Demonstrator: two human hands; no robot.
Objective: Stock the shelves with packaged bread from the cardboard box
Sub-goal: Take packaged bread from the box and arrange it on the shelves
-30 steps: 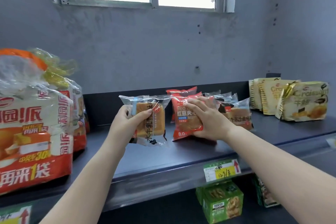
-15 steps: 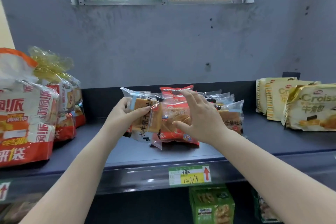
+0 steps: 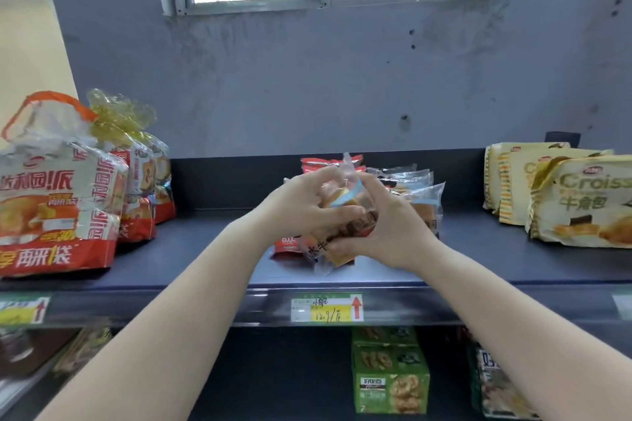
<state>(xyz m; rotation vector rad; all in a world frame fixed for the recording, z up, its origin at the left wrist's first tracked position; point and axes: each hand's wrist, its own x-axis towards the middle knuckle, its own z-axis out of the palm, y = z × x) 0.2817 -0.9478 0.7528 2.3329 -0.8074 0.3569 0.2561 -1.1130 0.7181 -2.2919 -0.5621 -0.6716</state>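
Note:
Both my hands meet over the middle of the dark shelf (image 3: 205,263). My left hand (image 3: 301,205) and my right hand (image 3: 390,225) together grip a clear-wrapped bread pack (image 3: 342,215) with a blue stripe, tilted, its lower corner near the shelf. Behind it stand red bread packs (image 3: 328,162) and several clear bread packs (image 3: 420,195) in a row. The cardboard box is out of view.
Large red-and-white sliced bread bags (image 3: 61,202) stand at the shelf's left. Yellow croissant packs (image 3: 578,202) stand at the right. A price tag (image 3: 326,308) sits on the shelf's front edge. Green boxes (image 3: 390,372) fill the shelf below. A wall and window are behind.
My right hand left the red pack and came onto the clear pack that my left hand held. The pack tipped over between both hands. The view shifted right and closer.

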